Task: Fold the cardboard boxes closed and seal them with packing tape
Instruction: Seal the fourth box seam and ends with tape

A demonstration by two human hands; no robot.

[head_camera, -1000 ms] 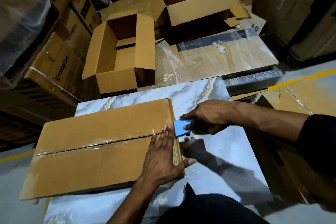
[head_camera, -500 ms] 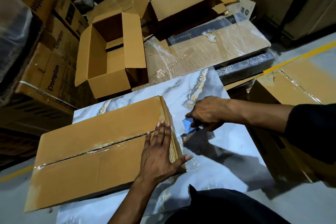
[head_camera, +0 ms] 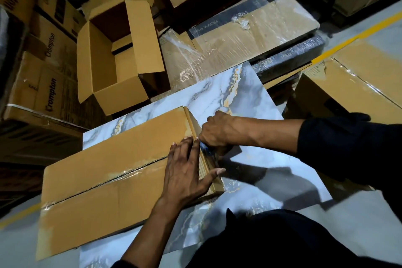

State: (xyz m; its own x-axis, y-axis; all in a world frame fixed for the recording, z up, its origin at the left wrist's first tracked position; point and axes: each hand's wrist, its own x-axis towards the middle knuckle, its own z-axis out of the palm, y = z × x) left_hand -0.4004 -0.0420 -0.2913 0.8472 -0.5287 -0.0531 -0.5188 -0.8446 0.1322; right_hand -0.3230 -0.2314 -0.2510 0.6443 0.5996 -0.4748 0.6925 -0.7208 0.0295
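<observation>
Flat, left hand (head_camera: 185, 172) presses box (head_camera: 113, 172); right hand (head_camera: 217, 131) grips blue tool (head_camera: 204, 149).

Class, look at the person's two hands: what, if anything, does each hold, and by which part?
The right hand grips a small blue tool at the box's end; its gripped part is hidden. The left hand holds nothing, pressing flat on the cardboard box top near that end.

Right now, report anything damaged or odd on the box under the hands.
The flat box shows a ragged centre seam: the clear tape over it is wrinkled and patchy, with a dark gap between the flaps. The left hand presses its right end; the right hand grips a blue tool there.
</observation>
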